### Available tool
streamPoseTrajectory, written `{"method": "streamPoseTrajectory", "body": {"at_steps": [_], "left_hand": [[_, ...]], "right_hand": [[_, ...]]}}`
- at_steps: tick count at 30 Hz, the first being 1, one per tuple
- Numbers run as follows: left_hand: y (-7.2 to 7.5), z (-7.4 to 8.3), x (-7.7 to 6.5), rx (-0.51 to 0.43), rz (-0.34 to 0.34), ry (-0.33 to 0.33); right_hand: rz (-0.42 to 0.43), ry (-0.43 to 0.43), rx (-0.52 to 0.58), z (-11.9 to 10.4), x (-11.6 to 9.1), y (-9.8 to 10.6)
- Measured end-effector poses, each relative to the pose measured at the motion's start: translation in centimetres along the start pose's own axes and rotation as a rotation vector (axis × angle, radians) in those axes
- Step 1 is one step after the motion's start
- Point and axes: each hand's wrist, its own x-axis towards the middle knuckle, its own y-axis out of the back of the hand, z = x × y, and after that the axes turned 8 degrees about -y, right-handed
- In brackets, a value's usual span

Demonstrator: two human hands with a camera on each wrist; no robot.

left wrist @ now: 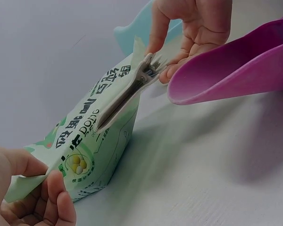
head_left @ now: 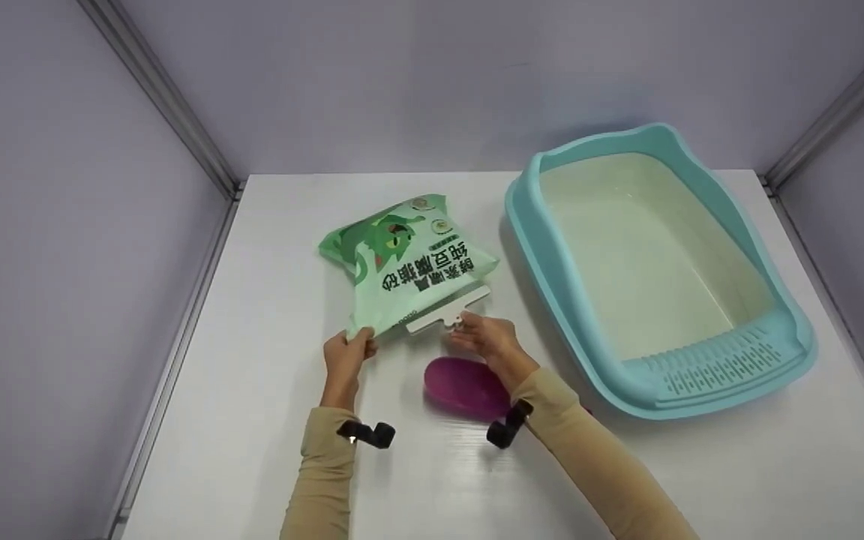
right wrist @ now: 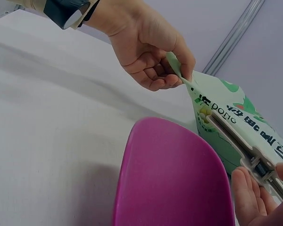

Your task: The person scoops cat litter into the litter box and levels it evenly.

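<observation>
A green cat litter bag (head_left: 409, 262) with a cartoon cat lies on the white table. My left hand (head_left: 346, 360) pinches its near left corner between thumb and fingers, as the left wrist view (left wrist: 33, 193) also shows. A long white bag clip (head_left: 448, 310) lies along the bag's near edge, and my right hand (head_left: 493, 341) pinches its middle lever. In the right wrist view, a dark gap runs along the clip (right wrist: 247, 155); whether the bag's edge sits inside it I cannot tell. A magenta scoop (head_left: 462, 386) is below my right wrist, its handle mostly hidden by the forearm.
A large blue litter box (head_left: 552, 277) with a pale inside and a slotted front ledge (head_left: 724, 367) stands to the right, close to my right forearm. Grey-white walls with metal frame edges (head_left: 169, 97) surround the table. Black cameras (head_left: 368, 433) are strapped to both wrists.
</observation>
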Motion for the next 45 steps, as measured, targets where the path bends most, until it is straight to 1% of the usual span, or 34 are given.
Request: {"method": "streamPoseTrajectory", "body": {"at_steps": [6,14,19,24,27,29,30,33,36,37,41,45], "left_hand": [[0.1,0.0,0.0,0.021,-0.010,-0.007],[0.1,0.0,0.0,0.016,-0.006,0.006],[0.0,0.0,0.0,0.019,-0.005,0.005],[-0.1,0.0,0.0,0.019,-0.004,0.004],[0.0,-0.1,0.0,0.016,-0.006,0.002],[0.0,-0.1,0.1,0.015,-0.008,0.002],[0.0,-0.1,0.1,0.015,-0.009,0.003],[0.0,-0.2,0.1,0.019,-0.014,0.006],[0.1,-0.2,0.1,0.023,-0.018,0.008],[0.1,-0.2,0.1,0.024,-0.017,0.009],[0.1,0.0,0.0,0.027,-0.013,0.013],[0.1,0.1,0.0,0.030,-0.012,0.021]], "right_hand": [[0.011,0.004,0.002,0.1,0.2,0.6],[0.010,0.001,-0.023,0.1,0.5,1.3],[0.024,0.005,-0.021,0.1,0.5,1.7],[0.046,-0.017,-0.018,-0.3,0.0,2.2],[0.067,-0.019,-0.020,-0.3,0.3,2.6],[0.084,-0.015,-0.015,0.0,1.1,3.0],[0.060,-0.005,0.001,0.2,1.5,3.3],[0.055,-0.002,0.017,0.3,1.8,3.8],[0.076,-0.018,0.023,0.2,1.8,4.1],[0.099,-0.035,0.007,0.1,1.5,4.0],[0.081,-0.081,0.012,-0.2,1.2,4.3],[0.064,-0.105,0.025,-0.2,1.1,4.8]]}}
